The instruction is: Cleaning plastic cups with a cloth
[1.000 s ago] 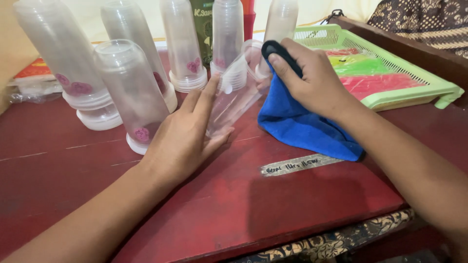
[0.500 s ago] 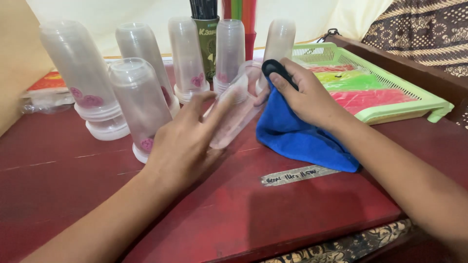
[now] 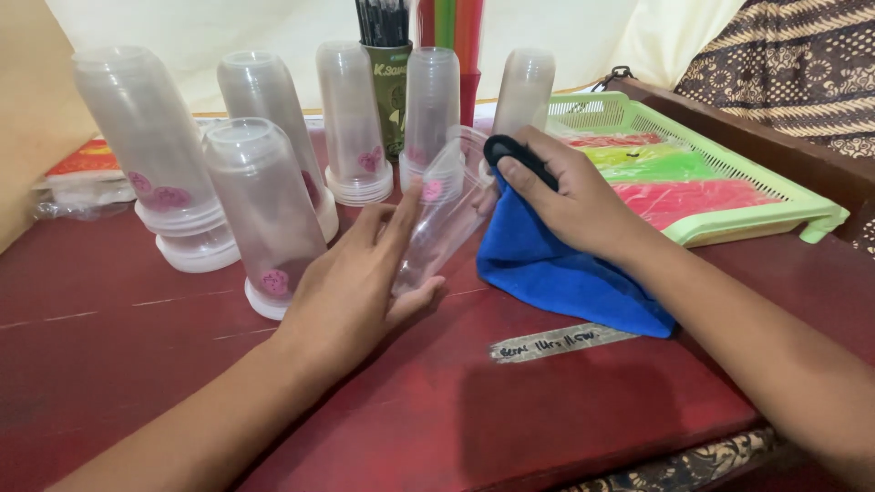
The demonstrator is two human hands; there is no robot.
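My left hand (image 3: 351,282) holds a tilted stack of clear plastic cups (image 3: 442,219) against the dark red table (image 3: 437,410), thumb under the stack's lower end and fingers spread along its side. My right hand (image 3: 570,205) grips a blue cloth (image 3: 551,269) with a black edge and presses it at the stack's upper, open end. A small pink mark shows near that end of the cups.
Several upside-down stacks of clear cups (image 3: 260,205) stand at the left and back. A green cup of dark straws (image 3: 387,77) stands behind them. A light green tray (image 3: 775,205) with coloured sheets lies at the right. A taped label (image 3: 551,343) sticks near the front.
The tilted stack has turned in my left hand, so its pink mark now faces up. My right hand and the cloth stay at its open end.
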